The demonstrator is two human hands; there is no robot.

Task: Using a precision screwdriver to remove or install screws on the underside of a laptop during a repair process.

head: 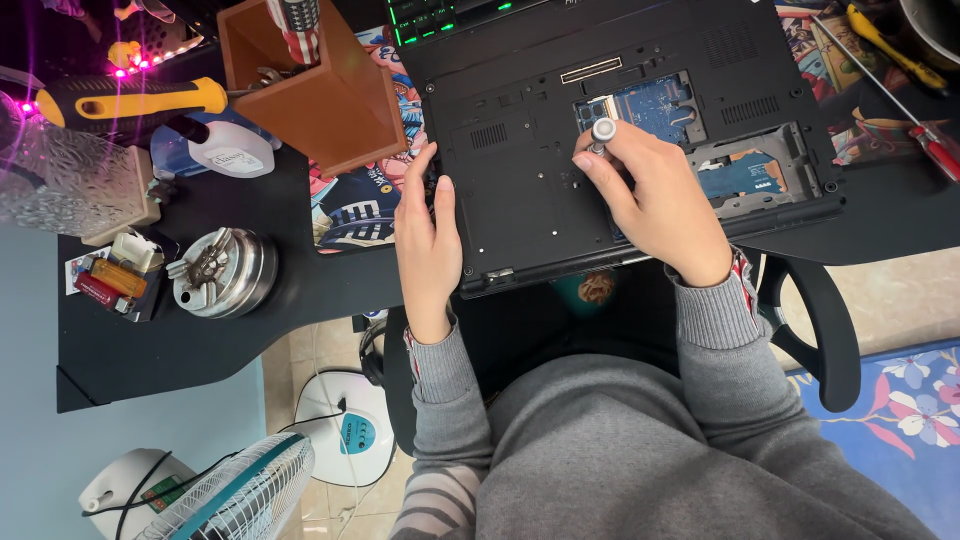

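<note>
A black laptop [560,190] is lying bottom-up at the front edge of a dark worktop [200,320], its covers off and blue circuit boards [660,105] showing in two open bays. The right hand [655,195] is pinching a small silver-capped screwdriver [603,132] between thumb and fingertips, fingers curled tight around it, and is holding it upright over the underside just beside the upper bay. The left hand [428,245] is lying flat and open against the laptop's left edge, fingers straight, gripping nothing. A printed mat [350,205] is peeking out from under the laptop. To the left, a brown wooden box [320,95] is standing near a yellow-handled screwdriver [130,100], a white bottle [225,150] and a round metal tin [222,270]. A red-handled screwdriver [925,140] is resting at the far right. A white fan [240,495] is sitting on the floor below.
</note>
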